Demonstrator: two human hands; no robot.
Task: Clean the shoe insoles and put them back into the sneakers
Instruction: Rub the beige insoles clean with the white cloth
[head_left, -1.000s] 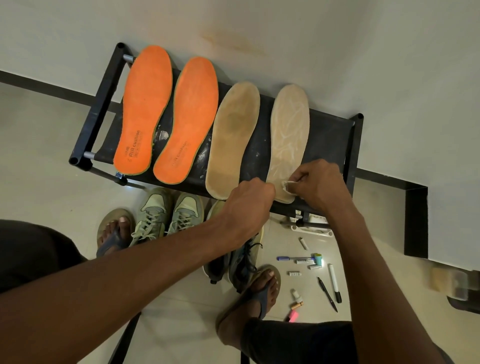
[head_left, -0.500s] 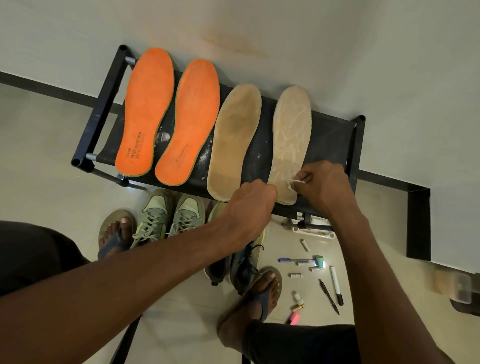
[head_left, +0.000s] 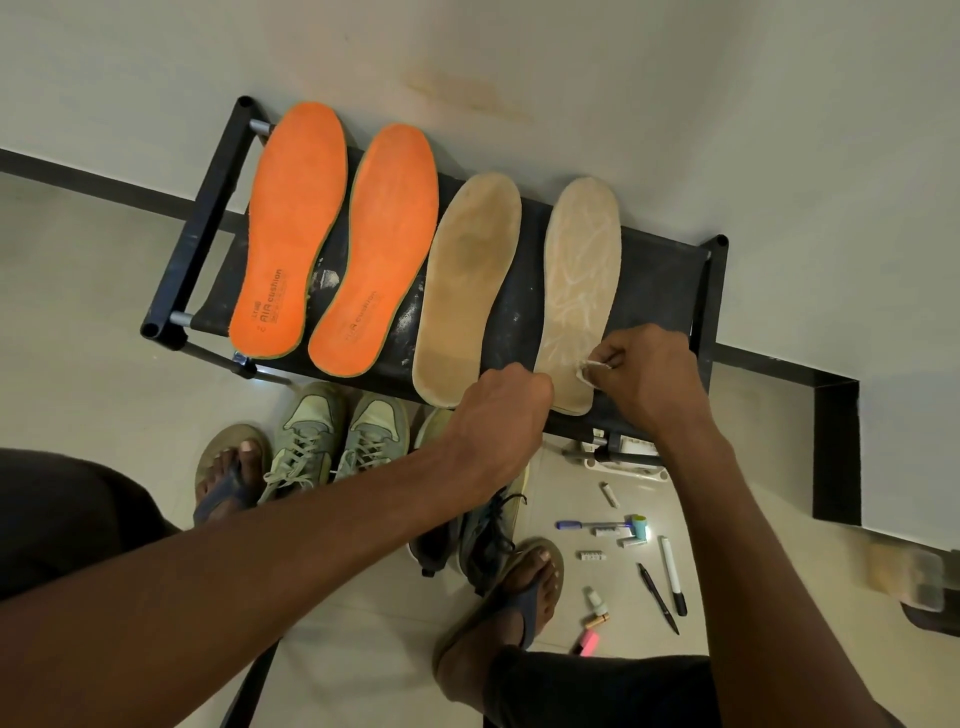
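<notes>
- Head view: four insoles are laid side by side on a black rack (head_left: 670, 280) set against the wall, toes pointing to 12 o'clock.
- Two orange insoles (head_left: 296, 228) are parked at the 9 o'clock end; "AIR cushion" is printed near their heels.
- A plain tan insole (head_left: 467, 286) is seen next, then a pale streaked insole (head_left: 582, 280) at the 3 o'clock end, smeared with whitish marks.
- A small white wipe (head_left: 589, 370) is pinched by the right hand (head_left: 644, 374) and held against the heel edge of the streaked insole.
- The left hand (head_left: 498, 415) is curled at the rack's front edge, between the two tan heels; whether anything is actually gripped under it can't be made out.
- Green sneakers (head_left: 332, 441) are parked on the floor at 6 o'clock of the orange pair, and dark sneakers (head_left: 478, 535) are half hidden under the left forearm.
- Pens and markers (head_left: 670, 577) are scattered on the tiles toward 5 o'clock.
</notes>
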